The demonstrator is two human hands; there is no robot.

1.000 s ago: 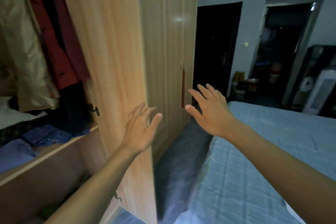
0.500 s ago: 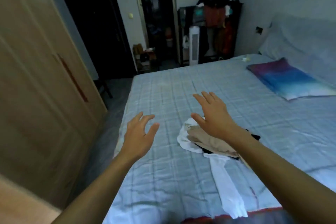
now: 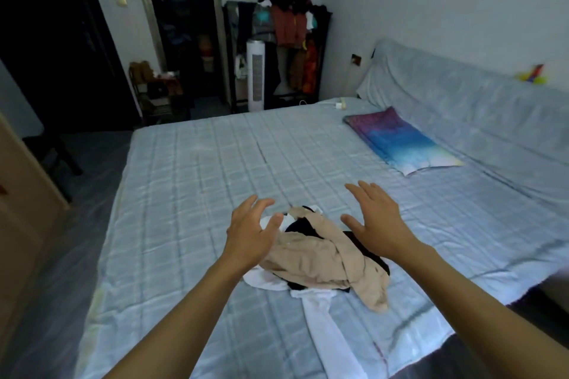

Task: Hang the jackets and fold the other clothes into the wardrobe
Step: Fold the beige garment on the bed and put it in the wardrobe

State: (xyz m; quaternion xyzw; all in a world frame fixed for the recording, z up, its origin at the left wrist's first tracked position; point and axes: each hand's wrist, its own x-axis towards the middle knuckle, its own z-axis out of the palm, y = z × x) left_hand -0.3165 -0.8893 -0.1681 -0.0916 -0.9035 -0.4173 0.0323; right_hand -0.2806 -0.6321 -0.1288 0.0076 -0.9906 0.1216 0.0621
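A small heap of clothes lies on the bed [image 3: 191, 181]: a beige garment [image 3: 314, 258] on top, a black one [image 3: 297, 226] under it and a white one [image 3: 326, 332] trailing toward the near edge. My left hand [image 3: 249, 232] hovers over the heap's left side, fingers spread, holding nothing. My right hand [image 3: 375, 217] hovers over its right side, also spread and empty. Neither hand touches the cloth as far as I can see. Only a strip of the wooden wardrobe [image 3: 18, 224] shows at the far left.
A purple and blue pillow [image 3: 400, 140] lies at the bed's right, near the covered headboard [image 3: 477, 101]. A clothes rack [image 3: 286, 49] and a white tower fan [image 3: 255, 77] stand beyond the bed's far edge. A dark doorway [image 3: 181, 31] and a dark stool [image 3: 52, 151] are at the left.
My view has swung from the open wardrobe round to the bed. Both open hands have come down over the heap of clothes, one on each side.
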